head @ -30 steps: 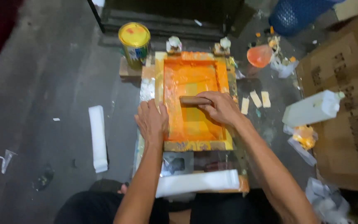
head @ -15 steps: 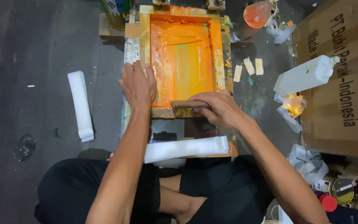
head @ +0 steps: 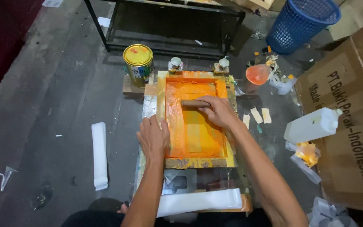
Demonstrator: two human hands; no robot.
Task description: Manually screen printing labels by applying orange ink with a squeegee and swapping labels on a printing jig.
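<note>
Right hand [head: 218, 111] gripping wooden squeegee [head: 195, 102], glossy orange-inked rectangular screen frame [head: 196, 162]

There is one view only, worn on the person's head, looking steeply down and a little forward over both forearms at the floor. It sits close above the orange printing frame [head: 196, 122] (near the middle of the picture), and reaches as far as the blue basket [head: 301, 21] at the top edge.
</note>
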